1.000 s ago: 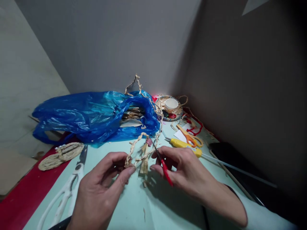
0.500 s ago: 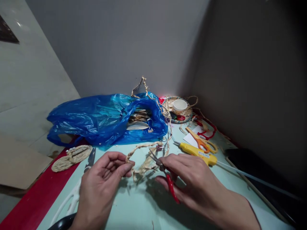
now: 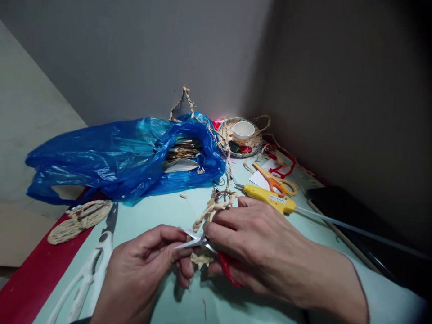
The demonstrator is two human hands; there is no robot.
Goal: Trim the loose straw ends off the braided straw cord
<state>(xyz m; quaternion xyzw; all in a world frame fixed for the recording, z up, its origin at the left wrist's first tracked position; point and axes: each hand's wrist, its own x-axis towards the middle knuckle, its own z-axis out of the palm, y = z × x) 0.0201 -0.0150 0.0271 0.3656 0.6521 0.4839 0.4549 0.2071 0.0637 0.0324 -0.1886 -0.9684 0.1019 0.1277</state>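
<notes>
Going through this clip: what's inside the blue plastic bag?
Through the opening of the blue plastic bag, thin brownish strips show in a stack, with a pale flat piece in front. Anything deeper inside is covered.

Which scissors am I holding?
The red-handled scissors, blades open, in your right hand; the orange-handled pair and white-handled pair lie on the table.

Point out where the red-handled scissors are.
In the head view, the red-handled scissors are low, near the centre, held in the right hand, with their parted blades beside the left hand and near the braided cord.
</notes>
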